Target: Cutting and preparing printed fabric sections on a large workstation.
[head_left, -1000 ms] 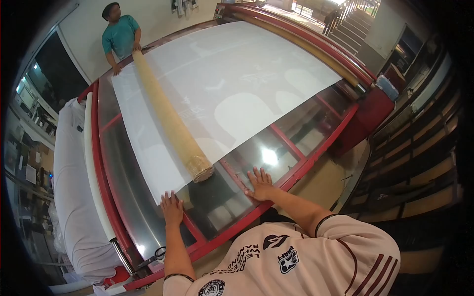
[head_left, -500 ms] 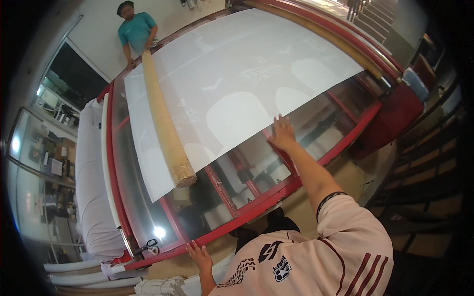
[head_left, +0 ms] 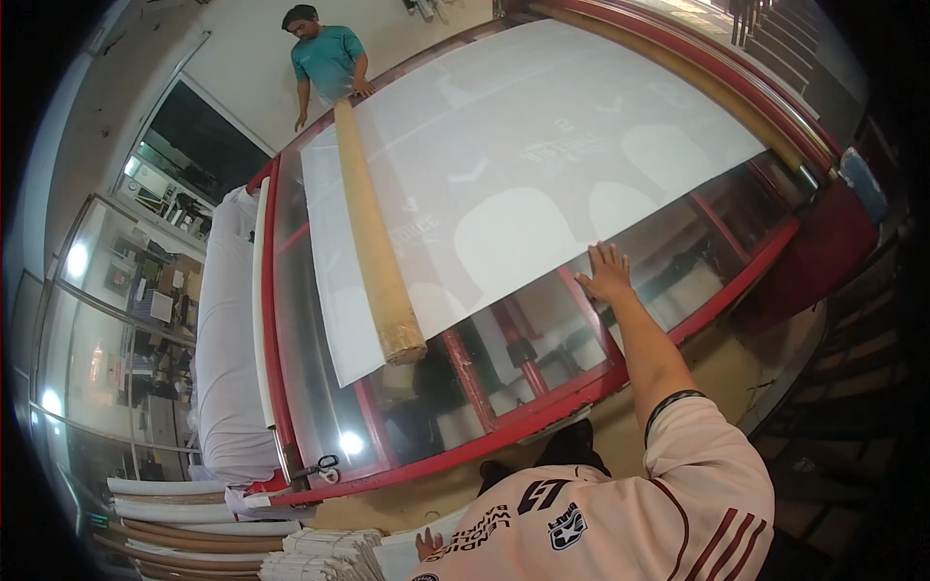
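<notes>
A wide white printed sheet with pale shapes lies across the glass-topped red table. My right hand is open, fingers spread, at the near edge of the sheet; whether it presses on the sheet or the glass I cannot tell. Low beside my shirt, my left hand shows only in part, its fingers apart and holding nothing, near white folded material. A long tan cardboard tube lies over the left part of the sheet, its near end toward me.
Across the table stands a co-worker with one hand near the tube's far end. Scissors rest at the near left corner. A fabric-covered roll runs along the left side; several tubes lie below. Another roller borders the right.
My left hand has left the table's red front rail and dropped back beside my body. My right hand stays at the sheet's edge. The co-worker's hands have shifted, and the view has turned left.
</notes>
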Available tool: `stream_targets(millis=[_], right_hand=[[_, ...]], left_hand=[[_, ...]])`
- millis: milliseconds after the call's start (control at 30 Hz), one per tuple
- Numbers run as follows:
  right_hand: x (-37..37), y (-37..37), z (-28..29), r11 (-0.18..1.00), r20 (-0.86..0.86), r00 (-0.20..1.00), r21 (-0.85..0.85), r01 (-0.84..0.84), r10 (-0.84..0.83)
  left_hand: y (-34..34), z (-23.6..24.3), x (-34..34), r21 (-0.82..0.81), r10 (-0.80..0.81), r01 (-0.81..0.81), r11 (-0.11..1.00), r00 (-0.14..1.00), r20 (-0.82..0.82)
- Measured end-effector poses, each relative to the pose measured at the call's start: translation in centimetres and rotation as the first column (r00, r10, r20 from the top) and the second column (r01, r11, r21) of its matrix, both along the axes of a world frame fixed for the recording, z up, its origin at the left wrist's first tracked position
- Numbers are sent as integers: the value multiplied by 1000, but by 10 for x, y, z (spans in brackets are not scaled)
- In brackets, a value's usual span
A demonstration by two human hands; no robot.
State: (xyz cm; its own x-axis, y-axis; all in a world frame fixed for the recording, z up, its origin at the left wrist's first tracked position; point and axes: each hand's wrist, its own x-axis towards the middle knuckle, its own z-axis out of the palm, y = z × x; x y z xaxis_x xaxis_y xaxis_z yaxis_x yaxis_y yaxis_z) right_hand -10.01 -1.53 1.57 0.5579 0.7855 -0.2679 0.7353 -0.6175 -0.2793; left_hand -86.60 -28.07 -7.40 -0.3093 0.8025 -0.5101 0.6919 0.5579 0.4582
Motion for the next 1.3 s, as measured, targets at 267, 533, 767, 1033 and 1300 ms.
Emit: stream_targets(millis=[267, 533, 767, 1033, 1300], right_hand=[[-90, 84, 33, 999, -111, 993, 34, 42, -38], [-261, 142, 17, 969, -65, 979, -140, -203, 195], [-427, 141, 52, 961, 63, 977, 201, 188, -205], [-573, 168, 19, 996, -181, 982, -55, -66, 55], [-554, 185, -11, 989, -157, 982, 96, 116, -100]], left_hand=[[140, 79, -51, 541, -260, 370, 755, 927, -271], [309, 63, -125, 452, -522, 722, 524, 691, -500], [324, 56, -127, 442, -641, 765, 469, 639, -426], [410, 62, -174, 624, -581, 621, 474, 753, -308], [541, 14, -390, 615, 191, 111, 781, 894, -404]])
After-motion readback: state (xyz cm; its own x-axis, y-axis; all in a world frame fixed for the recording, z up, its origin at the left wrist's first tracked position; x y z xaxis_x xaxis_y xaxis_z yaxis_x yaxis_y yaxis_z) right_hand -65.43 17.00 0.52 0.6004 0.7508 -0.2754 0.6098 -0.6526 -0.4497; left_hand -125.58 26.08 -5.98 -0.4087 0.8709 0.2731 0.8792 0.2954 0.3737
